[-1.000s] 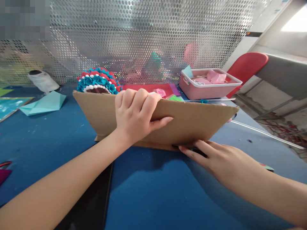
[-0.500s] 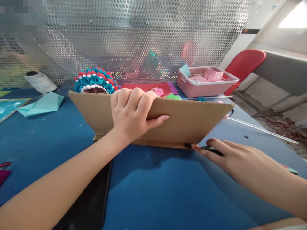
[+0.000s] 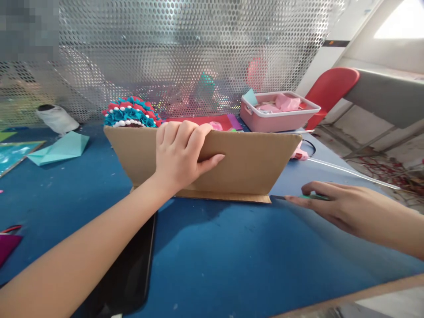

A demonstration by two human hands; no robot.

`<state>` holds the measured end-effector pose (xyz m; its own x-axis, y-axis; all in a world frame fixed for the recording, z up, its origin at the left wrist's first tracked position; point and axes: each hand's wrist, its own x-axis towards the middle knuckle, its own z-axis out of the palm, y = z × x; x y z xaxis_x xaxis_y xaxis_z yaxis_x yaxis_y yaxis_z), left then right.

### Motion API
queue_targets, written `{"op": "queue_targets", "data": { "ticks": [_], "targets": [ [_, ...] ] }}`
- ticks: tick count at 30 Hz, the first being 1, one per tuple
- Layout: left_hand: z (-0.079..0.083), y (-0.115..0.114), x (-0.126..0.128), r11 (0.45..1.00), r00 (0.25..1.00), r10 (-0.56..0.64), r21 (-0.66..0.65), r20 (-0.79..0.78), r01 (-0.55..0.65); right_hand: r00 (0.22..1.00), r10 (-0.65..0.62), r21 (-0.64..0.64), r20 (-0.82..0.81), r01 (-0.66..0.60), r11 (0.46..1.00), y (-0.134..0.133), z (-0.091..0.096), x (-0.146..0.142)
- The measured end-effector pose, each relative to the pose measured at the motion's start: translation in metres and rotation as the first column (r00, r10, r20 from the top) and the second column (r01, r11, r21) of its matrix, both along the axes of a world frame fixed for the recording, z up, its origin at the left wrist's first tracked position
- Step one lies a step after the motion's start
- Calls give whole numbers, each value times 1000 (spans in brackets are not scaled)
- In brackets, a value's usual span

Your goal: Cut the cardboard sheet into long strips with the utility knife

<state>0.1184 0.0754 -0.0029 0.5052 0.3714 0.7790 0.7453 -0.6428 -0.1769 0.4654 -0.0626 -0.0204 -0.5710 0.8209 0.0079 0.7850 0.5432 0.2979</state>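
Note:
A brown cardboard sheet (image 3: pixel 245 161) stands upright on the blue table (image 3: pixel 212 256), with a narrow folded strip (image 3: pixel 232 196) along its bottom edge. My left hand (image 3: pixel 182 154) grips its top edge, thumb on the near face and fingertips hidden behind. At the right, my right hand (image 3: pixel 338 205) is closed around a slim green utility knife (image 3: pixel 316 197). The dark blade points left, its tip close to the right end of the strip; whether they touch I cannot tell.
Behind the cardboard sit a blue-and-red flower piece with white beads (image 3: pixel 132 112) and a pink basket (image 3: pixel 281 119). A pink glue gun (image 3: pixel 300 154) lies by a thin white rod (image 3: pixel 354 173). A black tablet (image 3: pixel 132 269) lies under my left forearm; folded turquoise paper (image 3: pixel 61 149) is leftward.
My right hand and the knife have moved right, away from the cardboard, so more of the blade and the strip's end show. My left hand keeps its hold on the cardboard.

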Motion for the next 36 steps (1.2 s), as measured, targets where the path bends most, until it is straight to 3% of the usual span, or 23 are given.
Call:
{"op": "queue_targets", "data": {
  "ticks": [2, 3, 5, 8, 11, 15, 18, 20, 21, 23, 25, 27, 30, 36],
  "targets": [
    [1, 0, -1, 1000, 1000, -13, 18, -17, 13, 989, 49, -6, -143, -51, 999, 2, -1, 12],
    [2, -1, -1, 1000, 999, -22, 22, -24, 22, 969, 22, 22, -246, -17, 1000, 3, 0, 14],
    [4, -3, -2, 999, 998, -46, 20, -36, 47, 882, -129, 58, -453, 173, 983, 5, 4, 10],
    [8, -7, -3, 998, 997, -65, -20, -49, 64, 690, -349, -46, -634, 417, 908, 14, 16, -16],
    [17, -11, -4, 994, 996, -61, -93, -72, 54, 554, -380, -149, -740, 417, 897, 30, 28, -46],
    [40, -31, -13, 978, 993, -75, -201, -88, 56, 474, -433, -287, -767, 350, 892, 48, 30, -70],
    [52, -68, -31, 972, 989, 136, -185, -66, -146, 451, -448, -321, -772, 331, 887, 48, 25, -74],
    [49, -96, -46, 913, 943, 299, -245, -146, -327, 429, -442, -299, -788, 360, 884, 45, 21, -72],
    [43, -107, -53, 866, 905, 340, -290, -257, -408, 409, -449, -298, -794, 382, 875, 43, 19, -70],
    [28, -122, -64, 720, 769, 385, -356, -510, -597, 357, -476, -322, -804, 412, 852, 40, 15, -67],
    [12, -126, -71, 566, 632, 417, -358, -653, -743, 328, -495, -347, -805, 416, 841, 38, 12, -64],
    [1, -121, -74, 473, 564, 430, -356, -705, -806, 335, -484, -347, -809, 393, 852, 38, 11, -62],
    [-4, -109, -74, 447, 565, 440, -376, -698, -812, 350, -438, -306, -828, 372, 876, 38, 11, -62],
    [-5, -101, -75, 505, 669, 380, -463, -639, -729, 347, -417, -272, -840, 396, 877, 33, 12, -65]
  ]
}}
